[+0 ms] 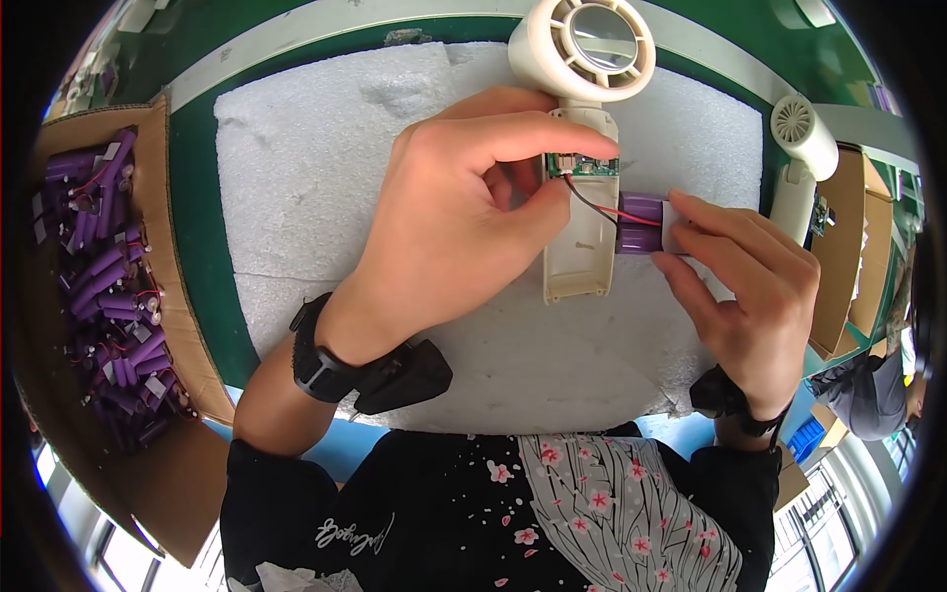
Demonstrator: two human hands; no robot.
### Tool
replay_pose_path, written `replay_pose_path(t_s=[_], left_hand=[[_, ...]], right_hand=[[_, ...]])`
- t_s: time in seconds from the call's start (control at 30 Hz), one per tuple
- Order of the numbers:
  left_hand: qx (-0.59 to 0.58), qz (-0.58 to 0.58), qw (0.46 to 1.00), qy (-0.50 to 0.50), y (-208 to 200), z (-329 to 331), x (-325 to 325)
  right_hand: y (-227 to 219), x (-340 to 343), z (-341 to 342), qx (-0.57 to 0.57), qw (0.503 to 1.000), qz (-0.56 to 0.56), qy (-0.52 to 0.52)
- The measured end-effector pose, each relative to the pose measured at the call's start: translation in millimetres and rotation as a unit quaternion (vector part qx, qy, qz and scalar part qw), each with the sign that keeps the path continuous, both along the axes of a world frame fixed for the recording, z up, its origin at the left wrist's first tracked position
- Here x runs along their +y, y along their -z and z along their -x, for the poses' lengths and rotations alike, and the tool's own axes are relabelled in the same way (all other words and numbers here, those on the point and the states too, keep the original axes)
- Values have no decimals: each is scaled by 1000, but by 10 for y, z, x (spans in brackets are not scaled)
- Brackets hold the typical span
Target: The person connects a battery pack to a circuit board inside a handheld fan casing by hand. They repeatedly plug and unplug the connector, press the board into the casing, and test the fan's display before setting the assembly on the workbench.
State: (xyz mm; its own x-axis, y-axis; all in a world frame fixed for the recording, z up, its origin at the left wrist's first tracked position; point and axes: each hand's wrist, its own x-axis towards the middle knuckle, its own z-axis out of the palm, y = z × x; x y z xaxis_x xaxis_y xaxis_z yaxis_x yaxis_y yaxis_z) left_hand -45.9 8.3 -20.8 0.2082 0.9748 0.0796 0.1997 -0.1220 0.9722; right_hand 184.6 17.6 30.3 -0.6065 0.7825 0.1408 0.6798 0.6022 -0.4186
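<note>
A cream handheld fan [584,49] lies on white foam, its round head away from me and its handle shell [578,261] open toward me. My left hand [464,202] grips the handle near the head, forefinger and thumb around the green circuit board [584,165]. To the right of the shell, my right hand [745,271] pinches a purple battery pack [641,225] by its pale end. Red and black wires run from the pack to the connector on the board. The handle cavity below the board holds no battery.
The white foam sheet [306,168] covers the green table. On the left, a cardboard box [187,326] holds many purple battery packs [113,296]. Another cream fan [804,148] stands at the right, beside a cardboard box [843,266]. Part of another person [868,395] shows at the far right.
</note>
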Motion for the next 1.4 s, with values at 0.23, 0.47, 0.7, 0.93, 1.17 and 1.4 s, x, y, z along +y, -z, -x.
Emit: replay_pose_path(t_s=[0.23, 0.47, 0.7, 0.93, 1.17, 1.4], left_hand=[[0, -8, 1000, 5, 7, 2, 7], [-5, -13, 1000, 5, 18, -12, 11], [0, -11, 1000, 4, 24, 2, 1], [10, -19, 1000, 12, 9, 29, 5], [-12, -9, 1000, 10, 24, 4, 11], [1, -25, 1000, 13, 36, 18, 15]], right_hand=[[4, -9, 8, 1, 1000, -10, -15], [23, -116, 113, -25, 997, -69, 7], [40, -75, 85, -12, 998, -59, 6], [59, 47, -28, 31, 999, 7, 17], [57, 78, -6, 58, 994, 93, 10], [93, 105, -45, 59, 985, 160, 9]])
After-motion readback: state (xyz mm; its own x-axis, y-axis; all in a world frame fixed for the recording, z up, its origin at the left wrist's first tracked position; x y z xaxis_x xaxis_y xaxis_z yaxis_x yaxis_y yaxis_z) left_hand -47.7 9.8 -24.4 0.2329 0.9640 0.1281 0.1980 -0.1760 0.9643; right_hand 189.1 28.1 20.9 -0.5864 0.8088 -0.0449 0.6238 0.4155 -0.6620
